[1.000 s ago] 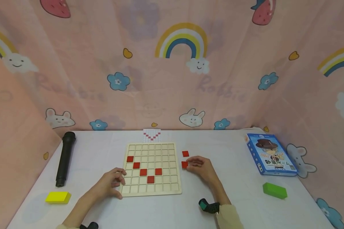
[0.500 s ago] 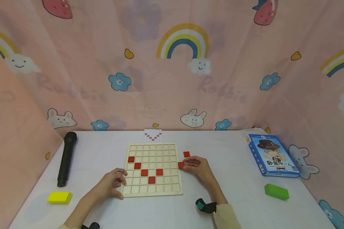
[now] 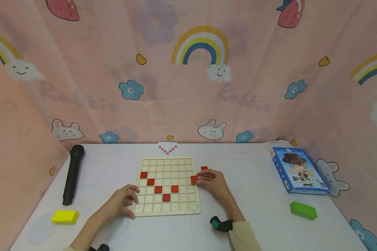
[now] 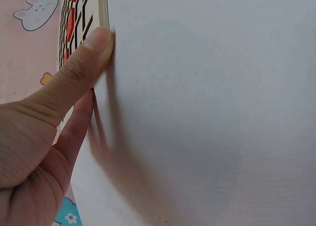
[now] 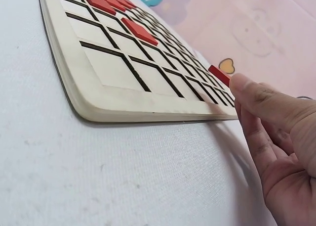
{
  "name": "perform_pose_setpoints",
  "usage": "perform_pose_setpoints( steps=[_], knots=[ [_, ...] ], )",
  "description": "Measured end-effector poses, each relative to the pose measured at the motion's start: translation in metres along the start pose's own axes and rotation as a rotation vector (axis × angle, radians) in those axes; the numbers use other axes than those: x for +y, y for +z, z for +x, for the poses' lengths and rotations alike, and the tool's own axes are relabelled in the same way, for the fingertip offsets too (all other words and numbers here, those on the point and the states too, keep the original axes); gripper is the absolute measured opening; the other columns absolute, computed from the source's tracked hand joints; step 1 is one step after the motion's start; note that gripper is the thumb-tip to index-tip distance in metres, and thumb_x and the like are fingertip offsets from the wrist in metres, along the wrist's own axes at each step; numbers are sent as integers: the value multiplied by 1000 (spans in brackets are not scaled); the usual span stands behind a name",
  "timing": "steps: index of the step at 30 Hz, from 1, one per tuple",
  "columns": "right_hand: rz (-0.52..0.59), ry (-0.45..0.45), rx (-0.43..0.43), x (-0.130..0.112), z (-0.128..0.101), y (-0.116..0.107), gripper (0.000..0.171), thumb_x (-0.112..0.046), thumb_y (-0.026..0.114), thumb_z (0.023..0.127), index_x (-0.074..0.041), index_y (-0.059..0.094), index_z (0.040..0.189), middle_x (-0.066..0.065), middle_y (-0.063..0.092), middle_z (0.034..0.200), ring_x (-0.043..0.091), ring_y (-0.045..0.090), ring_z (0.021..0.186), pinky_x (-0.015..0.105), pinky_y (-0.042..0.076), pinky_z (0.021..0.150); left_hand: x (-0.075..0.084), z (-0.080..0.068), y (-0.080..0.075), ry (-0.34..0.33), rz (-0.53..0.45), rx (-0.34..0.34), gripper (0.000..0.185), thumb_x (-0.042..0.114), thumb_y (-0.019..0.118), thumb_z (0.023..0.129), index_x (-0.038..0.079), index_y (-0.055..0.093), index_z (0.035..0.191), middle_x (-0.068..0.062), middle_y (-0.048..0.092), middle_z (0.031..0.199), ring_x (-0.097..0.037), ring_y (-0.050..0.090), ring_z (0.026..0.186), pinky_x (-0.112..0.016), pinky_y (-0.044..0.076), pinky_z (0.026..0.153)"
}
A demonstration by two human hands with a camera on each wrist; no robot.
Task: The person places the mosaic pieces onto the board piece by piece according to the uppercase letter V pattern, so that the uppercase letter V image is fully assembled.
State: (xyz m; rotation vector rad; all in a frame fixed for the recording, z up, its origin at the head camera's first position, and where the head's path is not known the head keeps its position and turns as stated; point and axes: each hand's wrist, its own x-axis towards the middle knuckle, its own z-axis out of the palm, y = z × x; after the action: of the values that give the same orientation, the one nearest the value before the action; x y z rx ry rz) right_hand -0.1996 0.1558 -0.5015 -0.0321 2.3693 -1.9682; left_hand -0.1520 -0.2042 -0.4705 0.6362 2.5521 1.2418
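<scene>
A pale wooden grid board (image 3: 166, 210) lies flat on the table, with several red square tiles (image 3: 158, 189) set in its cells. My left hand (image 3: 120, 202) holds the board by its near left corner; in the left wrist view the thumb (image 4: 81, 63) presses on the edge and a finger lies along the side. My right hand (image 3: 216, 183) pinches one red tile (image 3: 193, 179) between thumb and fingertips, over the board's right edge. That tile shows edge-on and tilted in the right wrist view. Another red tile (image 3: 204, 168) lies right of the board, partly covered by the right hand.
Behind the board stands a small pattern card (image 3: 168, 148) with red squares in a V. A black microphone (image 3: 73, 174) and a yellow block (image 3: 65, 217) lie on the left. At right are a blue box (image 3: 298, 170) and a green block (image 3: 303, 210).
My right hand has moved left, carrying the red tile from the table beside the board to over its right edge. The left hand has kept its place at the board.
</scene>
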Motion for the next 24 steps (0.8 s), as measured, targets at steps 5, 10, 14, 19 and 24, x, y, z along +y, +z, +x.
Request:
perform_pose_setpoints(
  steps=[5, 10, 14, 19, 24],
  knots=[
    [-12, 1, -15, -2, 2, 6, 32, -5, 81, 75, -2, 68, 104, 10, 70, 100, 19, 67, 90, 23, 56, 84, -1, 0, 0, -4, -10, -2, 42, 0, 89, 51, 3, 60, 81, -20, 51, 120, -33, 55, 101, -31, 57, 81],
    [-23, -25, -18, -6, 3, 13, 32, -2, 80, 74, 1, 67, 103, 12, 69, 99, 20, 68, 87, 24, 56, 82, -1, 0, 0, -7, -7, 0, 42, -1, 89, 51, 3, 60, 81, -20, 51, 120, -33, 55, 102, -31, 57, 81],
    [-65, -52, -14, -11, 3, 19, 29, -1, 80, 74, 2, 68, 101, 13, 69, 96, 21, 68, 83, 23, 57, 79, 0, 0, -1, -7, -8, 2, 42, -1, 89, 51, 3, 60, 81, -20, 51, 120, -34, 54, 103, -32, 57, 82],
    [-153, -86, -5, -12, 4, 28, 28, -1, 80, 73, 1, 68, 99, 11, 69, 94, 20, 67, 80, 25, 58, 78, 1, 0, -1, -13, -13, 3, 42, -2, 89, 51, 3, 60, 81, -19, 51, 120, -33, 54, 102, -32, 57, 82],
    [-190, -91, -10, -13, 4, 34, 29, 0, 80, 74, 0, 68, 101, 11, 69, 94, 19, 67, 81, 25, 58, 77, 1, 0, 0, -9, -15, 1, 42, -2, 89, 51, 2, 59, 81, -20, 51, 120, -34, 54, 103, -32, 57, 82]
  ],
)
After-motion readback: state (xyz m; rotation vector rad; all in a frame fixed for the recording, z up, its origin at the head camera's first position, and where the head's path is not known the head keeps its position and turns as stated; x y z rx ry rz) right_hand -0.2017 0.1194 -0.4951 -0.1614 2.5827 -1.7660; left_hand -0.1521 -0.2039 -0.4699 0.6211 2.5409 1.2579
